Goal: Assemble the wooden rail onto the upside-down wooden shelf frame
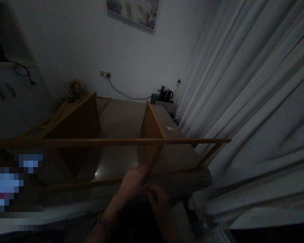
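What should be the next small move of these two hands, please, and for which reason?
Perhaps steady the wooden upright with the left hand and feel its lower end with the right hand. The left hand is at the upright's lower part, the right hand just below, and shadow hides that end.

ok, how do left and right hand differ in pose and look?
The left hand sits higher in the picture, at the wooden post; the right hand sits lower and looks more curled. The left has a bracelet at the wrist; none shows on the right. Both are ungloved, reaching in from the bottom edge.
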A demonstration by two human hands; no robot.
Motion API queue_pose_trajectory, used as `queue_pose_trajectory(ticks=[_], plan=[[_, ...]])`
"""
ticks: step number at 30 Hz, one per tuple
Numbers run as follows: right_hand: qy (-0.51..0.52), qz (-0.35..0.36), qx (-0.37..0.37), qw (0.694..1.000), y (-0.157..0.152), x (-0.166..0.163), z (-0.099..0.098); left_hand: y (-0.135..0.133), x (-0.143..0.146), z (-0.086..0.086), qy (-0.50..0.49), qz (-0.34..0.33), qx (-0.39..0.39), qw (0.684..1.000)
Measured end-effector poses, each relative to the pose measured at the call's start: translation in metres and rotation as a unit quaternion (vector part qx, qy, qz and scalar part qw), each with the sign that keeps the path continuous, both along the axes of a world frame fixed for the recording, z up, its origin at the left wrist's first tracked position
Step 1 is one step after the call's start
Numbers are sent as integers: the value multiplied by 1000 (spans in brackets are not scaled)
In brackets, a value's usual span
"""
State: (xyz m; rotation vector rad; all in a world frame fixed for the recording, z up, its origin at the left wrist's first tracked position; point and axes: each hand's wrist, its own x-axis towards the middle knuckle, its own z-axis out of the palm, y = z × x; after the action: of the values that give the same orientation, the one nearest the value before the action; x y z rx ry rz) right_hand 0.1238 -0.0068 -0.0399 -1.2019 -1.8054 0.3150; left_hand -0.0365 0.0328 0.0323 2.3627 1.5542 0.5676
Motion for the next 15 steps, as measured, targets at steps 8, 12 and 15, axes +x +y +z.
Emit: queue_pose_trajectory(ticks=[8, 12, 15], plan=[[-148, 52, 91, 983, 4, 14, 13, 0, 1, -2, 9, 3, 7, 1000], [-94, 36, 63, 993, 2, 9, 13, 0, 0, -2, 8, -3, 8, 1000], [-9, 17, 12, 1000, 0, 3, 13, -1, -1, -1, -3, -3, 11, 1000]])
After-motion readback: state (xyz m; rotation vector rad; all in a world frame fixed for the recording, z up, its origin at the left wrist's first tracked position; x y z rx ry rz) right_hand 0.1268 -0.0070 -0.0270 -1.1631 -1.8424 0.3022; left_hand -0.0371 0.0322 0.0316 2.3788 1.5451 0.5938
